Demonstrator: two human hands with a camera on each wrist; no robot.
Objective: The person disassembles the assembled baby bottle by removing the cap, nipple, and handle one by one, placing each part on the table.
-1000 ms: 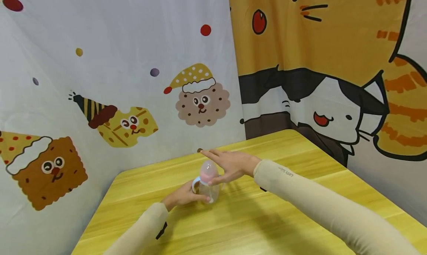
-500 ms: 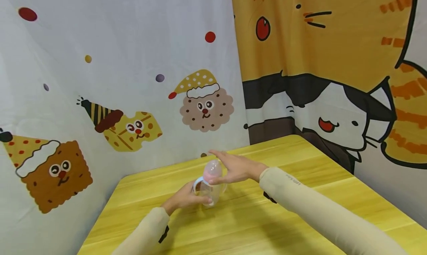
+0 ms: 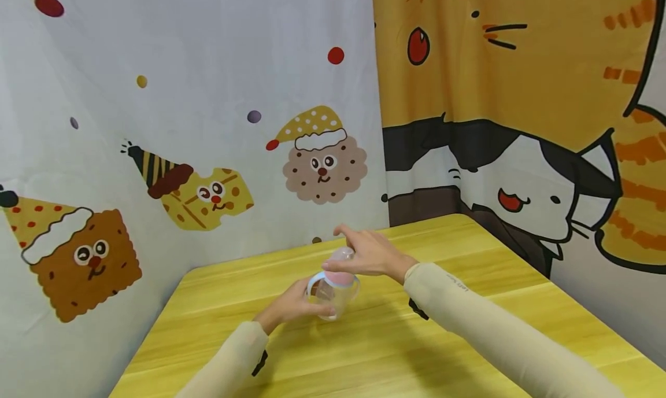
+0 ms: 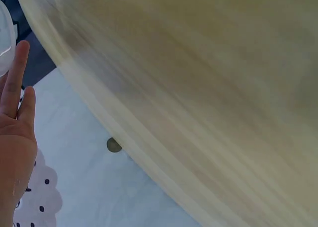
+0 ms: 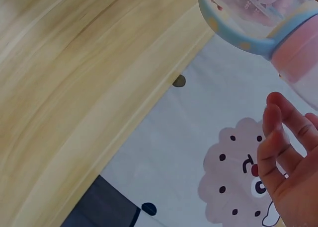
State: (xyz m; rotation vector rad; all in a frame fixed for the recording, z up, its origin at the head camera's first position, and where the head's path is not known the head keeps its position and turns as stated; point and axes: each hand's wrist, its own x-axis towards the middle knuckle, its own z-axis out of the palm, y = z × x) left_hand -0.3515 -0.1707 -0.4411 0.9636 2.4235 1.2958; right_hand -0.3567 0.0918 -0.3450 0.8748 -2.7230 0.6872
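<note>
A clear baby bottle (image 3: 333, 295) with a pink collar, two pale blue handles and a transparent domed cap (image 3: 342, 252) stands tilted over the table. My left hand (image 3: 291, 305) holds its lower body, thumb across the front and fingers behind. From the right, my right hand (image 3: 376, 253) grips the cap, its thumb over the front and part of the cap hidden. In the right wrist view, several right fingers (image 5: 276, 150) curl beside the pink collar (image 5: 298, 50). Straight left fingers (image 4: 16, 78) lie along the bottle's rounded base (image 4: 6, 43) in the left wrist view.
The yellow wood-grain table (image 3: 442, 305) reaches back to a corner. A white cloth (image 3: 208, 51) printed with party-hatted snacks hangs behind it, and an orange curtain (image 3: 520, 74) with cartoon cats hangs at the right.
My right hand has drawn in over the bottle's top, its straight fingers now bent and its thumb raised onto the cap. The bottle has shifted slightly right and tilts more; my left hand keeps holding it.
</note>
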